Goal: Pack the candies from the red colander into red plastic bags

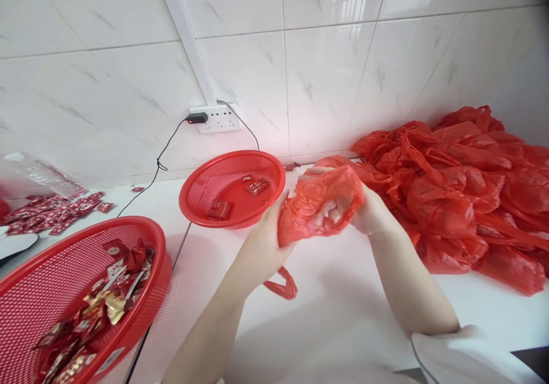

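Observation:
A thin red plastic bag (302, 209) is held up between my two hands over the white table. My left hand (272, 229) is wrapped round the bag's left side, with the thumb below and the fingers behind it. My right hand (371, 209) grips its right side, and some fingers show pale through the film near the rumpled mouth. One loop handle (283, 285) hangs under my left hand. Whether anything lies deeper in the bag is hidden. Just behind my left hand stands a small red mesh basket (195, 201) with a few dark red wrapped packets (258, 186).
At the left is a larger red basket (159, 241) of red and gold wrapped snacks (100, 304). Behind it lie small red packets (55, 212) and a clear plastic bottle (47, 175). Red plastic bags (454, 201) are heaped right. Cables run from a wall socket strip (221, 119).

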### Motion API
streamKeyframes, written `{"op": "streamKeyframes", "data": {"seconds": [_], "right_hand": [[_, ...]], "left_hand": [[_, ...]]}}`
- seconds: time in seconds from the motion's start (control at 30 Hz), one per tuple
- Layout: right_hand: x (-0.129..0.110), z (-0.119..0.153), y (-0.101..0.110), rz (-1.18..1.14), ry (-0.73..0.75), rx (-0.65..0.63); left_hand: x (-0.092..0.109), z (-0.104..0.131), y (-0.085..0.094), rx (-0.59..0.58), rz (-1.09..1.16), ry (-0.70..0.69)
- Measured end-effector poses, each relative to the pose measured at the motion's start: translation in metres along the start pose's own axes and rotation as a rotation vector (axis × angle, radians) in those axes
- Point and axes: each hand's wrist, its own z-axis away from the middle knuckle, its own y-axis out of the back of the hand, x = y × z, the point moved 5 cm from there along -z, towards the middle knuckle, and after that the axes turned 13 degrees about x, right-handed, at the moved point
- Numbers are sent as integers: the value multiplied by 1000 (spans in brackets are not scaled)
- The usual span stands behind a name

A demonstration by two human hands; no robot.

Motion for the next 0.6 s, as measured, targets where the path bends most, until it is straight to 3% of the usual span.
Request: {"op": "streamKeyframes", "data": {"seconds": [0.13,0.23,0.3,0.37,0.5,0.53,0.6], "right_hand": [[-4,-4,11,-90,-9,113],[-10,-7,17,-6,157,226],[-13,-7,17,191,281,258],[-15,-5,17,437,385,292],[-21,4,24,746,543,531],[-20,5,22,782,530,520],[-11,3,13,824,445,367]], "left_hand": [[-2,-4,10,-57,-123,56],[-10,0,6,-227,-163,132],[-18,1,4,-274,-160,165],[-25,0,4,-251,-124,190],[-34,-5,6,-120,21,279],[-34,-6,6,-84,50,284],[-31,-8,5,-46,103,265]]}}
